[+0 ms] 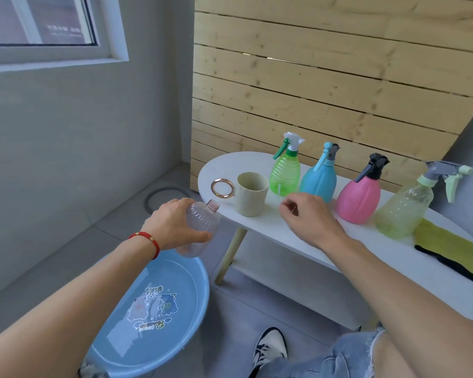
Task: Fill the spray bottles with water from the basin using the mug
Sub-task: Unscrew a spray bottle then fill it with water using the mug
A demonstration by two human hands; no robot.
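While the left hand point(172, 223) fingers grip an uncapped clear ribbed bottle point(201, 227), right-hand point(309, 216) fingers hang loosely curled.

mug point(250, 194) left of bottles point(320, 180) on table point(284, 233); basin point(159, 309) below.

Our arms are bare to the edge of the frame, with no sleeves showing. Around our left wrist, left of centre, sits a thin red cord bracelet point(148, 239) with a small gold bead. At the lower right we wear light blue frayed denim point(347, 356), and at bottom centre a white sneaker with black laces point(271, 347).
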